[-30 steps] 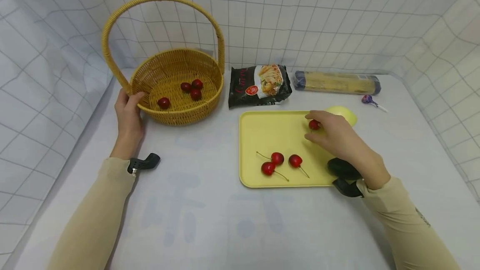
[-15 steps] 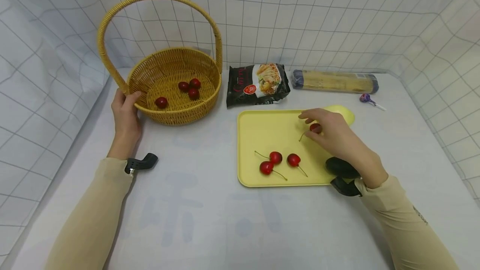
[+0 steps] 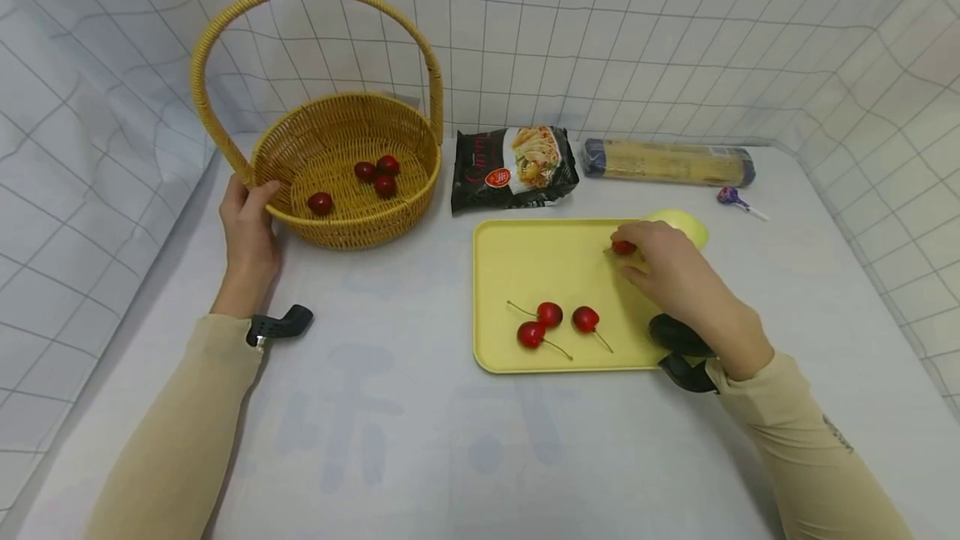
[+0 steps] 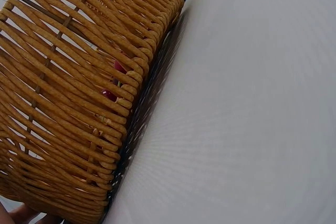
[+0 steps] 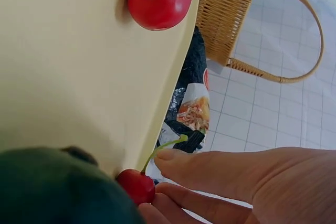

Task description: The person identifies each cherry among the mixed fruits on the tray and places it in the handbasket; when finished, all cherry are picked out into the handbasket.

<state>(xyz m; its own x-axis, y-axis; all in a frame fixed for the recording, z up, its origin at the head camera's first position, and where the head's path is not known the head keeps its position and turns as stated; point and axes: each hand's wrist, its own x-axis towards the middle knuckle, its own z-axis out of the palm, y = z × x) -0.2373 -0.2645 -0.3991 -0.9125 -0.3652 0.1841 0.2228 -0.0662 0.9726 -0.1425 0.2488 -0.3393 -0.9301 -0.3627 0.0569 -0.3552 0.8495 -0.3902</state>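
My left hand (image 3: 250, 244) grips the wicker basket (image 3: 352, 232) at its left side, thumb over the rim; in the left wrist view, fingers (image 4: 23, 214) show under the weave (image 4: 63, 103). Several red cherries (image 3: 386, 186) lie inside. My right hand (image 3: 678, 277) is over the back right part of the yellow tray (image 3: 517, 261), fingers bent above a cherry (image 3: 622, 247), thumb apart from them. In the right wrist view this stemmed cherry (image 5: 136, 186) is at the fingertips, its stem by the thumb (image 5: 194, 169). Three stemmed cherries (image 3: 586, 319) lie near the tray's front.
A black food packet (image 3: 515, 168) and a long yellow pack with dark ends (image 3: 667, 163) lie behind the tray. A lollipop (image 3: 731, 196) sits at the right. A yellow rounded object (image 3: 686, 226) and a dark green one (image 3: 677, 336) are beside my right hand.
My right hand moved slightly left, then back a little; the cherry by its fingers shifted and its stem turned. My left hand has kept its grip on the basket.
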